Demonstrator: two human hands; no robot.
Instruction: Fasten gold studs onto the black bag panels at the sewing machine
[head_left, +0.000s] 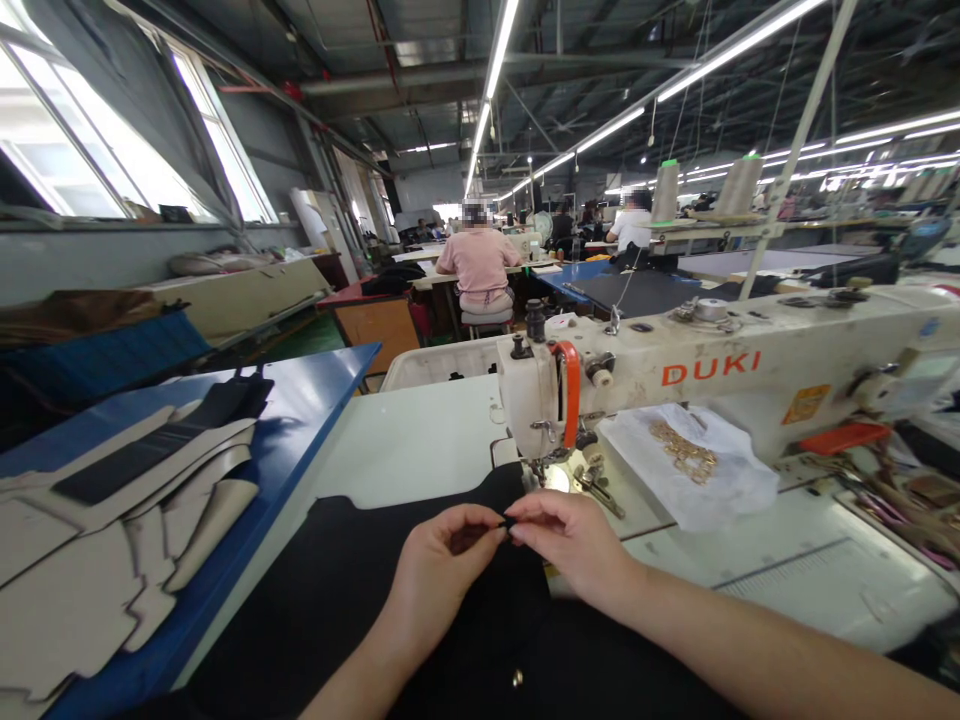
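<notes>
My left hand and my right hand meet fingertip to fingertip in front of the sewing machine. Both pinch a small black piece, perhaps a strip or tab; the fingers cover most of it. Below them a large black fabric panel lies over the pale machine table, its far tip reaching the lit needle area. A small gold metal piece shows on the black material near the bottom. What the needle and presser foot touch is hard to make out.
Right of the needle, a white plastic bag bears gold metal parts. Pale and black cut pieces lie stacked on a blue table at left. Thread cones stand behind the machine. A person in pink sits ahead.
</notes>
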